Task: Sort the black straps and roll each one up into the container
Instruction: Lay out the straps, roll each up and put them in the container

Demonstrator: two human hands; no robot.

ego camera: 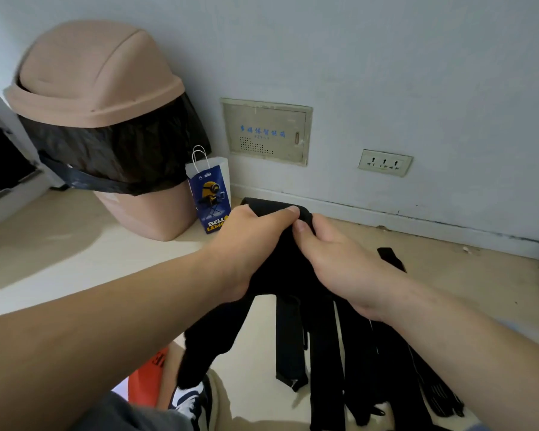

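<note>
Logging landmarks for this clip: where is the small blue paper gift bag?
In the head view, the small blue paper gift bag stands on the floor left of centre, beside the pink plastic bin.

We see a pink swing-lid bin (97,73) standing on the pale floor (59,244) against the light blue wall (386,57), with a black liner (115,150) hanging out from under its lid. Just beside the bin on its right a small blue paper bag (210,194) with white cord handles and a yellow cartoon figure stands upright; further right of the bin a beige panel (266,133) with blue lettering is set into the wall, and beyond that a white socket plate (385,163). To the bin's left we make out a white unit with a dark grille (0,169), perhaps an appliance, though it is cut off by the edge.
</note>
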